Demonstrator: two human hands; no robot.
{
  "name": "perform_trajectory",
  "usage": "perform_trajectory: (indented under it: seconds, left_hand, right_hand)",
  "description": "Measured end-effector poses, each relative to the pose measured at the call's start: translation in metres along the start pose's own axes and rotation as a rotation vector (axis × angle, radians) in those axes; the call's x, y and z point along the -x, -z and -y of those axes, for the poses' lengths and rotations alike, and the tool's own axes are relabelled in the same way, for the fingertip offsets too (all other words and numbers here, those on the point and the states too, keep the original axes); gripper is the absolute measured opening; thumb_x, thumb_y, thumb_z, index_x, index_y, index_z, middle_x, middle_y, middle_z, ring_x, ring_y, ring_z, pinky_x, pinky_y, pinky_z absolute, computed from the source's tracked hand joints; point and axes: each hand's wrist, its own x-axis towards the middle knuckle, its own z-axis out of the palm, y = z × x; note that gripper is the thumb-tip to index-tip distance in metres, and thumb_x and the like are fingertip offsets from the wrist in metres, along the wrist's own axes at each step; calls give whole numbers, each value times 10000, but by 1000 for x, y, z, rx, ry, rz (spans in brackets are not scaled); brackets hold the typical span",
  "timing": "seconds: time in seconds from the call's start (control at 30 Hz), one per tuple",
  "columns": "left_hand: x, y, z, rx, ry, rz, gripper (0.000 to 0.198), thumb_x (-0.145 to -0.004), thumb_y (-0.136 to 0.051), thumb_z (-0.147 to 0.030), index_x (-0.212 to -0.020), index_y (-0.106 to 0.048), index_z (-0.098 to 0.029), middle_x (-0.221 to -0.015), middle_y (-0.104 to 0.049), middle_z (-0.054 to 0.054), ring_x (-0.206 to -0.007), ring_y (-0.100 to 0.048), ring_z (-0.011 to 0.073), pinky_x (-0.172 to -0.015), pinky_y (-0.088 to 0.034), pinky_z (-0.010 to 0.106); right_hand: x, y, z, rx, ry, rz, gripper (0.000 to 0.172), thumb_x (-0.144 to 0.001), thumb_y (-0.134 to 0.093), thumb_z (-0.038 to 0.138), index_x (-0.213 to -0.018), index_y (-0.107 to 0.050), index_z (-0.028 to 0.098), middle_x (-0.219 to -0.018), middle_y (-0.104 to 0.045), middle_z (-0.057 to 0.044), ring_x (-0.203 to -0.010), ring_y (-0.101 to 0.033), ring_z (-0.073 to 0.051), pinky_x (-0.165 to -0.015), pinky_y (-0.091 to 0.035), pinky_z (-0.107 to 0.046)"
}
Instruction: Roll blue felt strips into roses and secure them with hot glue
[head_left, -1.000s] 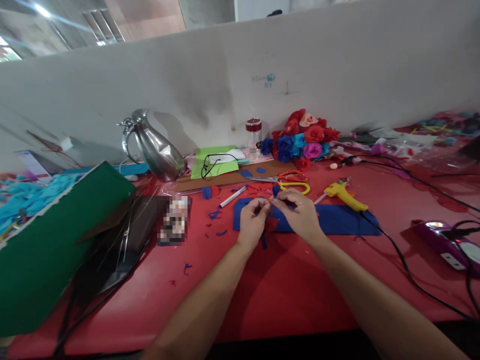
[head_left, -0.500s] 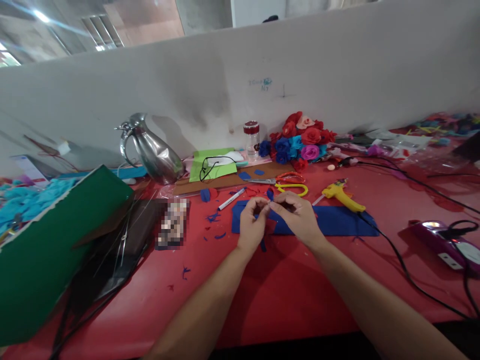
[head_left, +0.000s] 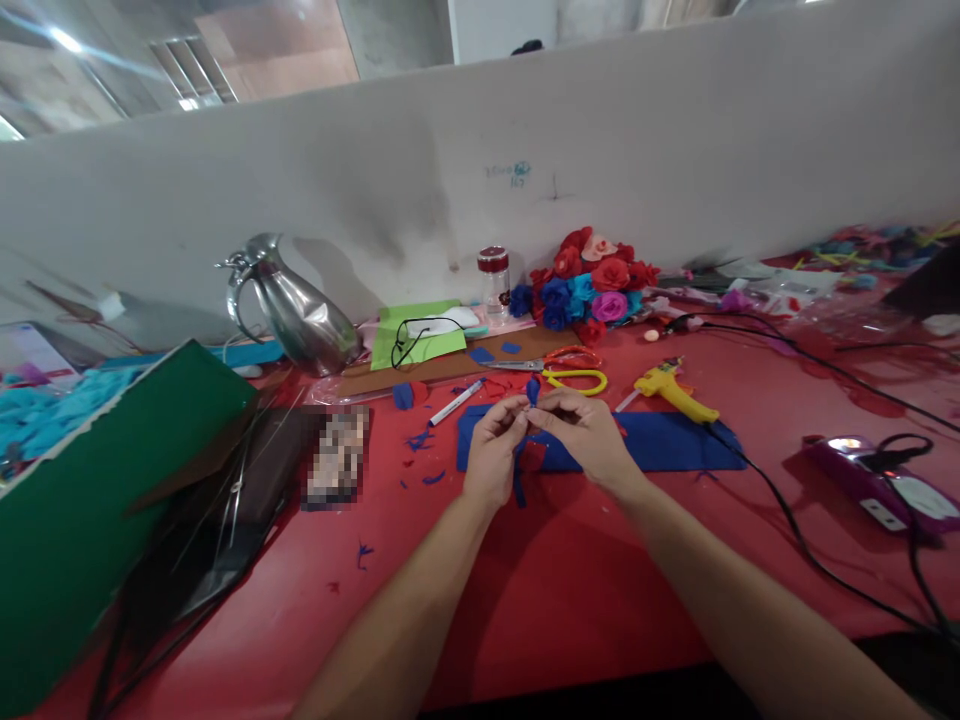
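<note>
My left hand (head_left: pixel 495 452) and my right hand (head_left: pixel 583 428) meet over a strip of blue crepe paper (head_left: pixel 675 440) on the red table. Between their pinched fingertips is a small rolled piece of blue paper (head_left: pixel 533 390), its top standing above the fingers. Both hands are closed on it; its lower part is hidden by the fingers. Beyond them lie scissors (head_left: pixel 574 380) with yellow and orange handles. A white marker (head_left: pixel 456 403) rests to the left, near blue paper scraps (head_left: pixel 420 440). To the right sits a yellow glue gun (head_left: pixel 675 390).
At the back stand a metal jug (head_left: pixel 296 310), a glass jar (head_left: pixel 493 280) and a bunch of paper roses (head_left: pixel 592 280). Eyeglasses (head_left: pixel 412 335) lie on green paper. A green board (head_left: pixel 112 500) fills the left; a purple device (head_left: pixel 877 485) with cables sits right.
The camera view has shifted slightly, so the table's things appear a little to the left. My fingers have shifted slightly, and more of the blue paper piece shows above them.
</note>
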Motion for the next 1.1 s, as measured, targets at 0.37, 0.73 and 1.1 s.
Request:
perform_trajectory:
  seconds: [0.37, 0.73, 1.1]
  left_hand:
    - [-2, 4, 2, 44, 16, 37, 300, -522, -873, -343, -711, -700, -186, -654, -654, -36, -620, -561, 82, -667, -441, 222]
    - [1, 4, -9, -94, -60, 81, 275, -644, -798, -398, -683, -646, -173, -675, -599, -16, -697, -521, 110, -752, -398, 246]
    - [3, 5, -6, -16, 148, 325, 340, -654, -780, -429, -639, -573, -160, -666, -505, -2, -696, -462, 134, -772, -365, 295]
  right_hand:
    - [-7, 9, 6, -268, -245, 131, 264, -514, -858, 289, -630, -642, 190, -611, -594, 48, -612, -552, -113, -667, -478, -280]
    - [-4, 16, 9, -291, -133, 247, 194, -678, -781, 321, -797, -683, 204, -788, -659, -7, -770, -604, -147, -775, -486, -305]
    - [-4, 34, 15, -385, 45, 463, 171, -825, -673, 294, -985, -689, 235, -873, -634, -23, -755, -625, -144, -698, -510, -295]
